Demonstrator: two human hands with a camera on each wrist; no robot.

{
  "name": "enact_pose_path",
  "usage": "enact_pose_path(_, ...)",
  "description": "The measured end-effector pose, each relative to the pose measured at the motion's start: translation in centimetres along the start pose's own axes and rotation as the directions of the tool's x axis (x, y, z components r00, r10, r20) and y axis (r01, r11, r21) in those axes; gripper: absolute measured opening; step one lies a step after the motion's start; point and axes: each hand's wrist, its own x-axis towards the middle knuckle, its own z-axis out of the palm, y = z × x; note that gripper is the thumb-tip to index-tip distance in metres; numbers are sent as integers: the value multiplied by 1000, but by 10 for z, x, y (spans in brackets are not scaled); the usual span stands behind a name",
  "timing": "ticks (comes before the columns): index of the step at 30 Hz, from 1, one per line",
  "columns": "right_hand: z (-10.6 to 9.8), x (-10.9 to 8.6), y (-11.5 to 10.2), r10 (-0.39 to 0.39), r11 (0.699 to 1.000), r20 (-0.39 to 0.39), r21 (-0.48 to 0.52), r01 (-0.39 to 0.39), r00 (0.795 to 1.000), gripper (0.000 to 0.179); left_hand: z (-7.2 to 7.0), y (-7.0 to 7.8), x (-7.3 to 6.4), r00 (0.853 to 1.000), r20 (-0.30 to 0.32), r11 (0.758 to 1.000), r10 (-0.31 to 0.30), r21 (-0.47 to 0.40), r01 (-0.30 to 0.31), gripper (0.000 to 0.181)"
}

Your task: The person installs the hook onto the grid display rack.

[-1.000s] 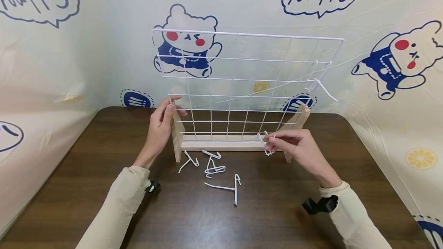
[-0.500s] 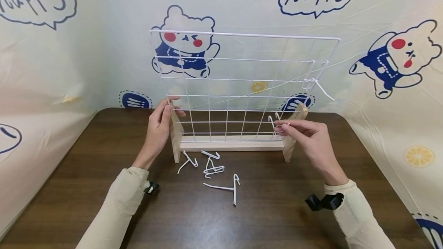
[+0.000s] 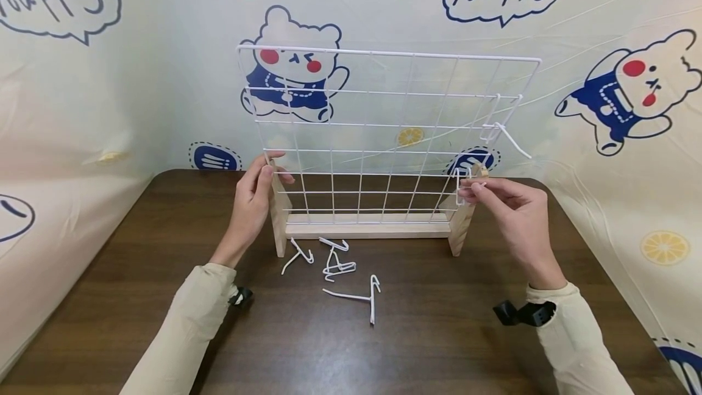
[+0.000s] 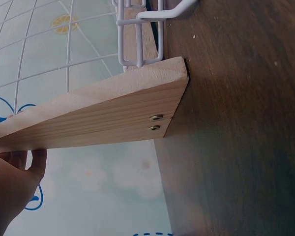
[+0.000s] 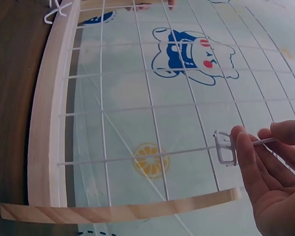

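A white wire grid [image 3: 360, 152] leans back in a wooden stand [image 3: 362, 227]. My left hand [image 3: 249, 203] grips the stand's left side piece [image 3: 280, 215]; the left wrist view shows its fingers [image 4: 38, 164] curled behind the wood. Between thumb and fingers, my right hand [image 3: 518, 212] pinches the prong of a white wire hook [image 5: 226, 150]. Its squared frame faces the grid, close to the lower right wires and overlapping the right side piece in the head view. Above it, another white hook [image 3: 514, 141] hangs on the grid near the right edge, prong outward.
Several loose white hooks lie on the brown table [image 3: 428, 346] before the stand: one hook [image 3: 298, 255] at left, a tangled group of hooks [image 3: 339, 269] beside it, and a hook [image 3: 372, 300] nearer. A patterned cloth [image 3: 181, 78] rises behind the table.
My right hand has moved up and to the right with the hook, from the grid's bottom wires to beside the right side piece. My left hand has stayed in place.
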Motion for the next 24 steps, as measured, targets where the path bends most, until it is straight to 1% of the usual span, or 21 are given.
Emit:
enact_pose_path(4, 0, -1, 0, 11, 1000, 8, 15, -11, 1000, 21, 1, -1, -1, 1000, 1, 1000, -2, -6, 2, 34)
enact_pose_path(11, 8, 0, 2, 10, 997, 73, 77, -16, 997, 22, 2, -2, 1, 1000, -12, 1000, 6, -15, -6, 34)
enact_pose_path(16, 14, 1, 9, 31, 995, 100, 89, -40, 995, 23, 3, -3, 1, 1000, -15, 1000, 1, -20, -2, 34)
enact_pose_path(21, 20, 1, 18, 13, 992, 111, 121, -27, 994, 25, 3, -4, 1, 1000, -13, 1000, 1, -22, -1, 34)
enact_pose_path(24, 22, 1, 24, 40, 995, 127, 89, -52, 991, 26, 3, -4, 1, 1000, -15, 1000, 2, -26, -2, 34)
